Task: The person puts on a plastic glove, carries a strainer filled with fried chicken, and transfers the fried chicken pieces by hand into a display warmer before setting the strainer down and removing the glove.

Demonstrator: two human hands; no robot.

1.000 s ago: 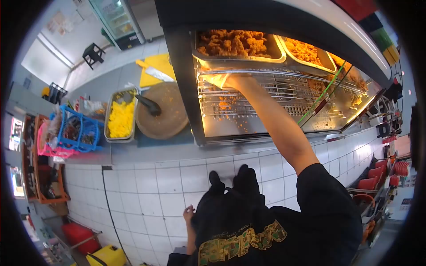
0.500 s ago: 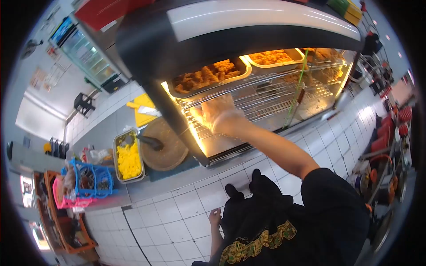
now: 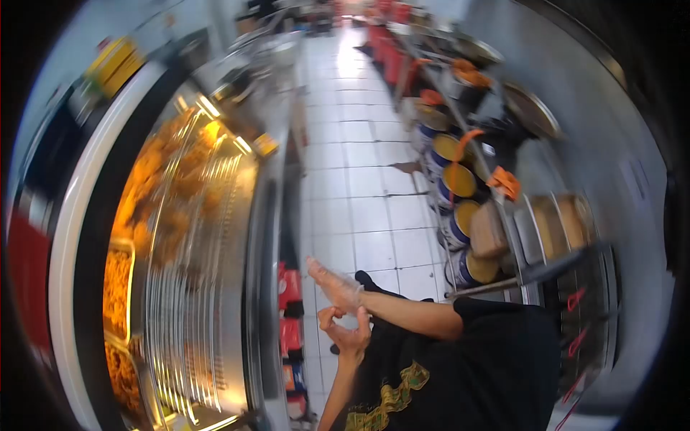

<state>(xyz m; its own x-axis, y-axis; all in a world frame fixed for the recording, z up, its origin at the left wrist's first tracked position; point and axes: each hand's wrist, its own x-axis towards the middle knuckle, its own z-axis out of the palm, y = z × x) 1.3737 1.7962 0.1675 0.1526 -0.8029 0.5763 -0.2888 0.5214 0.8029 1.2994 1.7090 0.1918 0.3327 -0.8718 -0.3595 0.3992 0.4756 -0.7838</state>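
Observation:
A clear plastic glove (image 3: 348,293) covers my right hand (image 3: 332,281), which is held out in front of my body with its fingers stretched toward the warming cabinet side. My left hand (image 3: 348,336) is bare and sits just below the right wrist. Its curled fingers and thumb are at the glove's cuff and grip the loose plastic there. Motion blur softens the exact contact. Nothing shows in the right palm.
On the left stands the lit warming cabinet (image 3: 248,287) with wire racks, fried pieces (image 3: 172,230) and a tray of fried food (image 3: 118,291). A tiled aisle (image 3: 352,187) runs ahead. Along the right, a metal rack holds several tins (image 3: 460,181), a brown block (image 3: 487,230) and pans.
My view has swung right, from the cabinet front to the aisle. My gloved right hand has come out of the cabinet, and my left hand has risen to its wrist.

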